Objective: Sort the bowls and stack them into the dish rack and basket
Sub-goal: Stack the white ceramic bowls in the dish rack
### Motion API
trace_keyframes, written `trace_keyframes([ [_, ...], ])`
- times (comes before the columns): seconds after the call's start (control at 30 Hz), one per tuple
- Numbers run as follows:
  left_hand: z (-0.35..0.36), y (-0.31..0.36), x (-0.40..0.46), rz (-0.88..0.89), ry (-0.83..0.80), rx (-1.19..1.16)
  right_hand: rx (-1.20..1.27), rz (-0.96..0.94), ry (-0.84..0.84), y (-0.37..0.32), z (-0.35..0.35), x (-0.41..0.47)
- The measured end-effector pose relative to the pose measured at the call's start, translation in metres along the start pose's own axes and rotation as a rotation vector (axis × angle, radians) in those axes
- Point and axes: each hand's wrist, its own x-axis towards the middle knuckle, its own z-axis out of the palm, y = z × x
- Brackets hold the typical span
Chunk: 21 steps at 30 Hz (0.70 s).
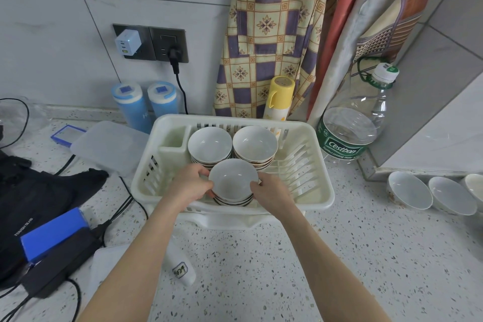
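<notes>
Hands, left hand (192, 185) and right hand (270, 195), grip front bowl stack (233, 185) from opposite sides, centred, inside dish rack (317, 198).

In the dish rack (311, 200), at the counter's middle: two bowl stacks side by side at the back, the left stack (210, 145) beside the right stack (255, 143), and a third stack (233, 182) in front of and between them. Gripped on either side of that front stack by the left hand (190, 184) and the right hand (271, 193). Behind the rack, against the wall: two canisters (145, 106) to the left, a flask (279, 98) at the middle. Right of the rack, a water bottle (352, 117); farther right, three loose bowls (433, 195) in a row. Left of the rack, a lidded container (109, 146), with cables and a power brick (57, 266) nearer the front
</notes>
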Motion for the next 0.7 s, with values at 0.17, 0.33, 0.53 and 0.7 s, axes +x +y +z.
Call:
trace_keyframes([
  [0.17,0.0009,-0.0026,0.0018,0.008,0.023,-0.021,-0.043,0.0,0.015,0.0019,0.0016,0.0013],
  [0.33,0.0003,-0.0078,0.0051,-0.007,0.107,-0.075,0.012,0.056,0.077,0.0021,0.0018,0.0031],
  [0.53,0.0034,-0.0026,-0.0008,0.028,0.103,0.143,-0.064,0.062,0.027,0.0006,0.0004,0.0006],
  [0.7,0.002,-0.0024,0.003,-0.004,0.066,0.105,-0.09,0.038,-0.061,-0.0008,-0.0044,0.0004],
])
